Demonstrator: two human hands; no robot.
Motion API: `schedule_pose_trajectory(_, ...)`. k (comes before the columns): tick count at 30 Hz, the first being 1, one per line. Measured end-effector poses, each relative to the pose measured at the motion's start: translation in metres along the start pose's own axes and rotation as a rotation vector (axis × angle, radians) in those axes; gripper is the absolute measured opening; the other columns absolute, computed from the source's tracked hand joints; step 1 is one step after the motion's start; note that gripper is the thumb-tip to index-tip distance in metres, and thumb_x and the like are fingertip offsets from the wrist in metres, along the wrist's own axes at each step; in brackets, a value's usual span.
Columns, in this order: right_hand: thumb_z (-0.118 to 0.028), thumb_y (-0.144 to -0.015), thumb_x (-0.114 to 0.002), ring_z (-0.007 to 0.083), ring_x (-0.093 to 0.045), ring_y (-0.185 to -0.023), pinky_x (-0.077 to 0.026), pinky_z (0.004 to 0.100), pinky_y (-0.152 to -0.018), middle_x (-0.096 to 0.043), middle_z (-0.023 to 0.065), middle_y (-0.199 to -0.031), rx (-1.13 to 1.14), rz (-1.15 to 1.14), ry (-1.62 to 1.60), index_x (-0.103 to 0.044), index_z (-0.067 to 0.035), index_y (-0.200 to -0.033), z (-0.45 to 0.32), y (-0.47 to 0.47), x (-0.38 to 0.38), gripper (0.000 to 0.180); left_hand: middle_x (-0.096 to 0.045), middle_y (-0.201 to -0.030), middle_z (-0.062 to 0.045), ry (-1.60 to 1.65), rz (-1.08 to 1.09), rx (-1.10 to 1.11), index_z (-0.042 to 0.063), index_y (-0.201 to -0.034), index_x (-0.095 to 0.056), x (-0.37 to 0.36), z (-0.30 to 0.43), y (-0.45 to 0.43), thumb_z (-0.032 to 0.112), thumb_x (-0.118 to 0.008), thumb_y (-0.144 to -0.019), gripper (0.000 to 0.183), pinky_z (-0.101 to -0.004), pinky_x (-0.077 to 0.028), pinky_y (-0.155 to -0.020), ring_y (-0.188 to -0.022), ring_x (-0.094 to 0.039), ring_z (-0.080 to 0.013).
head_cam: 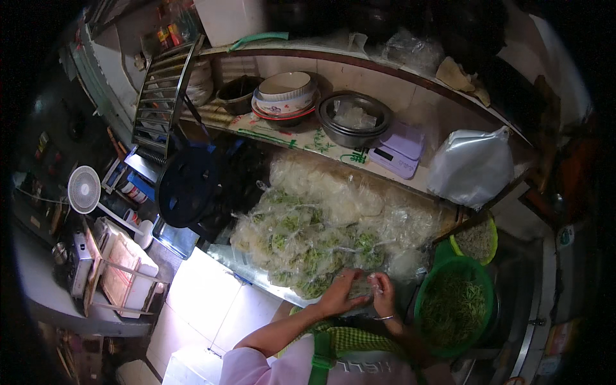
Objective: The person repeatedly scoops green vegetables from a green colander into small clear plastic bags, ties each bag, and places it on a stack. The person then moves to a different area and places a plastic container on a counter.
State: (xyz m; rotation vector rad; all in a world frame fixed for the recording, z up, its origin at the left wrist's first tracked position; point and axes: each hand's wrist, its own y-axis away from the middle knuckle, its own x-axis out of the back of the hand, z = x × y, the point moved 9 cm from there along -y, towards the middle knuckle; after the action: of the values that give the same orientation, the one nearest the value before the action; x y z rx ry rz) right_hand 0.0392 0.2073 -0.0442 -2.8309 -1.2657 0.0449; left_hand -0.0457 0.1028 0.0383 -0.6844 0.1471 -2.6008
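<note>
My left hand (338, 294) and my right hand (384, 297) meet at the near edge of the counter, holding a clear plastic bag (361, 286) between them. The bag's contents are hard to make out. A bracelet circles my right wrist. Just beyond my hands lies a heap of clear plastic bags filled with shredded green and pale food (298, 240). Behind that heap are more filled bags with paler contents (332, 187). To the right of my right hand, a green plastic basket (420, 313) holds shredded green vegetables (457, 303).
A yellow-green basin (494, 240) with pale contents stands past the basket. The shelf carries a purple kitchen scale (399, 150), nested steel bowls (353, 137), stacked bowls (284, 94) and a pack of plastic bags (469, 168). Leftward are a black round seat (187, 187) and a white fan (84, 189).
</note>
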Motion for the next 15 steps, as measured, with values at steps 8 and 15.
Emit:
schedule_pose_trajectory(8, -0.009, -0.083, -0.051, 0.0243, -0.051, -0.078, -0.043, 0.0325, -0.069, -0.046, 0.0092, -0.087, 0.224, 0.042, 0.331, -0.056, -0.002, -0.09, -0.033, -0.002, 0.006, 0.011, -0.054, -0.068, -0.001, 0.896, -0.282, 0.311, 0.003, -0.078, -0.058, -0.084, -0.087, 0.005, 0.009, -0.049, -0.078, 0.01, -0.0239, -0.041, -0.066, -0.067, -0.051, -0.01)
schedule_pose_trajectory(15, -0.008, -0.082, -0.054, 0.0223, -0.053, -0.082, -0.043, 0.0328, -0.072, -0.05, 0.009, -0.1, -0.02, -0.264, 0.248, -0.049, -0.002, -0.107, 0.003, 0.006, 0.003, 0.026, -0.058, -0.066, -0.005, 0.554, -0.187, 0.41, -0.001, -0.079, -0.059, -0.058, -0.098, -0.007, 0.014, -0.046, -0.081, 0.019, -0.0234, -0.041, -0.054, -0.055, -0.051, -0.0114)
